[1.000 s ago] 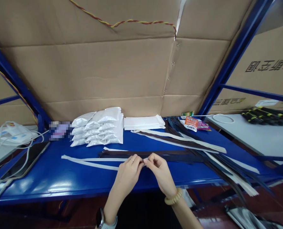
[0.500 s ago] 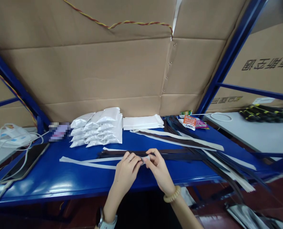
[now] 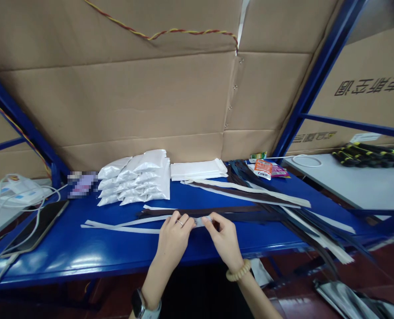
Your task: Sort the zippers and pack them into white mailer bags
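Observation:
A light grey-white zipper (image 3: 137,230) lies across the front of the blue table, its two tapes spread apart to the left. My left hand (image 3: 173,241), with a ring on one finger, pinches it where the tapes come together. Just to the right, my right hand (image 3: 224,239) grips the zipper's other part between thumb and forefinger. A short length shows between the hands, with a small dark piece, perhaps the slider, at my left fingertips. Dark brown and navy zippers (image 3: 246,216) lie flat directly behind my hands.
Stacked white packets (image 3: 140,177) stand at the back left, beside flat white bags (image 3: 198,170). More loose zippers (image 3: 316,230) hang over the table's right front edge. Small snack packets (image 3: 263,169) lie back right. A phone (image 3: 36,228) with a white cable is at left.
My hands have moved slightly apart, so more of the pale zipper shows between them. My right fingers have closed in flatter on it. The zipper's left ends have shifted a little.

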The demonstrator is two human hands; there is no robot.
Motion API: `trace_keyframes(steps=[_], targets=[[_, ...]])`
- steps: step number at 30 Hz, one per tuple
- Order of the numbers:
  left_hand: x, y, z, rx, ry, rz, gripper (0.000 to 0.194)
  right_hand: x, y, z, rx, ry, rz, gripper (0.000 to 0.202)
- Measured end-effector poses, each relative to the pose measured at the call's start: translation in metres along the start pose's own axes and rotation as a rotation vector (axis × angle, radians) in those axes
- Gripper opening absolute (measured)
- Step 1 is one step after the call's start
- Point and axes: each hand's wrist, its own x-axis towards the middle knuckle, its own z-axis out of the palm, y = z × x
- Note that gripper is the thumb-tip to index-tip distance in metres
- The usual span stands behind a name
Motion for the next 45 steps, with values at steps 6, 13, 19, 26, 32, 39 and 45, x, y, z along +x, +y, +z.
trace_keyframes(steps=[6,13,19,26,32,39,45], targets=[[-0.013,-0.035,-0.01,0.106,-0.013,-0.088,0.023,0.008,0.024,-0.052,-0.029,0.263,0.038,0.036],[-0.039,-0.094,-0.027,0.223,-0.009,-0.276,0.026,0.021,0.055,-0.122,-0.114,0.554,0.043,0.041],[-0.044,-0.11,-0.03,0.183,-0.036,-0.372,0.028,0.022,0.064,-0.133,-0.232,0.643,0.029,0.042],[-0.039,-0.107,-0.026,0.158,-0.136,-0.441,0.028,0.021,0.069,-0.135,-0.481,0.494,0.069,0.04],[-0.041,-0.105,-0.027,0.132,-0.12,-0.474,0.029,0.025,0.054,-0.122,-0.693,0.584,-0.168,0.048],[-0.031,-0.086,-0.026,0.047,0.004,-0.476,0.025,0.073,0.034,-0.087,-0.772,0.011,-0.299,0.041],[-0.012,-0.045,-0.013,-0.099,0.0,-0.286,0.021,0.134,0.016,-0.024,-1.022,-0.316,-0.139,0.043]])
